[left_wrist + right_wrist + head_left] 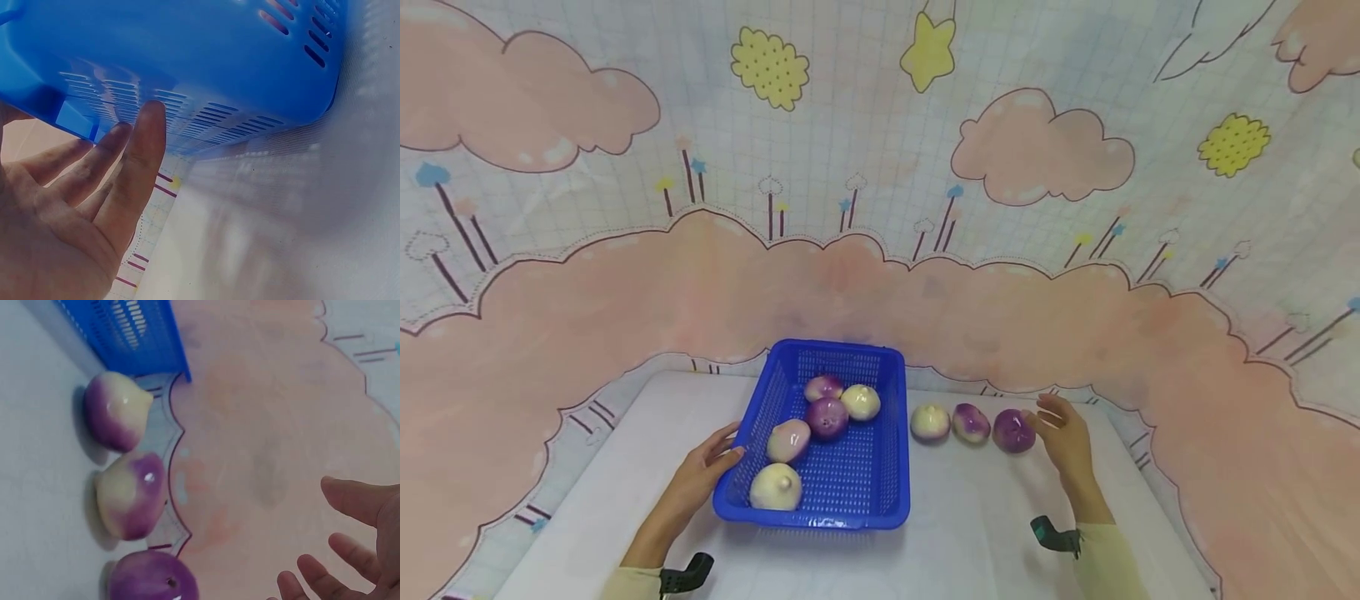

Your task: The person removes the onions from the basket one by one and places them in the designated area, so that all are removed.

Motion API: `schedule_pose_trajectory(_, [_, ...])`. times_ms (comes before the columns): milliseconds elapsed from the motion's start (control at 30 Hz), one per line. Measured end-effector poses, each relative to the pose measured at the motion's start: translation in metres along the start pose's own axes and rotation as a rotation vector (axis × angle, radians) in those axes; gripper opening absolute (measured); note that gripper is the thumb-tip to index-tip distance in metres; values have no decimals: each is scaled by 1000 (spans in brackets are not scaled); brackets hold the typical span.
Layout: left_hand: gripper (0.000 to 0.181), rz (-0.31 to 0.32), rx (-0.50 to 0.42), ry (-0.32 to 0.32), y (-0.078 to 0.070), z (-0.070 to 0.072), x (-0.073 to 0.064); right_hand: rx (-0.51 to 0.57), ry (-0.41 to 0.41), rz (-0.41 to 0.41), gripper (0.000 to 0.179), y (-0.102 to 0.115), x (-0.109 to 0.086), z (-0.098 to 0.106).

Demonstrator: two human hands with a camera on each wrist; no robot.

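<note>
A blue plastic basket (820, 521) stands on the white table, holding several glossy purple and cream toy onions, among them a dark purple one (827, 418) and a pale one (777, 487). At its left rim is my left hand (700, 471), thumb over the edge and fingers (140, 162) along the outer wall. To the basket's right, three more onions form a row: a pale one (930, 423), a two-coloured one (972, 423) and a purple one (1014, 431). My right hand (1063, 433) is beside the purple onion, fingers spread loosely and nothing in them.
The white table (985, 533) runs up to a cloth backdrop (865, 292) printed with clouds and stars. A dark band with a small device (1056, 536) sits on each wrist.
</note>
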State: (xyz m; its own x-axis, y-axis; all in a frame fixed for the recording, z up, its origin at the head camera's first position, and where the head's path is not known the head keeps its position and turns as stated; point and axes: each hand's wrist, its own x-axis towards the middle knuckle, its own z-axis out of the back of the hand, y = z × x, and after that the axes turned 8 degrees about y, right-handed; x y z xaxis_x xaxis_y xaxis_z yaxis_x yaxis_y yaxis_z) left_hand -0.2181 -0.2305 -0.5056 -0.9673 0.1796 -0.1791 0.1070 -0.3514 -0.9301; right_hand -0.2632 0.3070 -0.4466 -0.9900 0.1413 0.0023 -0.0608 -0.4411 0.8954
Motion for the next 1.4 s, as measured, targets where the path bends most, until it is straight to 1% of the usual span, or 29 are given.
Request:
schedule_pose_trajectory(200, [67,-4,-6,9,2,-2,-1,19,0,54,54,17,-15,-9])
schedule_pose_trajectory(467, [67,2,3,2,4,-4,-1,66,58,129,50,39,-30,-33])
schedule_pose_trajectory(567, [67,-2,5,-3,4,-5,0,72,74,168,46,42,-33,-42])
schedule_pose_trajectory(733, [67,0,5,-11,4,-6,1,79,107,235,43,42,-35,-62])
schedule_pose_trajectory(867, [67,4,5,-14,5,-7,1,102,163,235,42,42,-40,-80])
schedule_pose_trajectory(1000, [67,2,9,-13,7,-6,1,99,217,225,44,42,-45,-97])
schedule_pose_trajectory(1133, [67,0,19,-11,9,-4,0,133,274,258,46,44,-50,-111])
schedule_pose_trajectory(1233, [67,-15,23,-8,9,-2,0,160,314,279,47,49,-53,-119])
schedule_pose_trajectory(1400, [66,-48,20,-4,8,0,0,138,368,308,49,58,-55,-128])
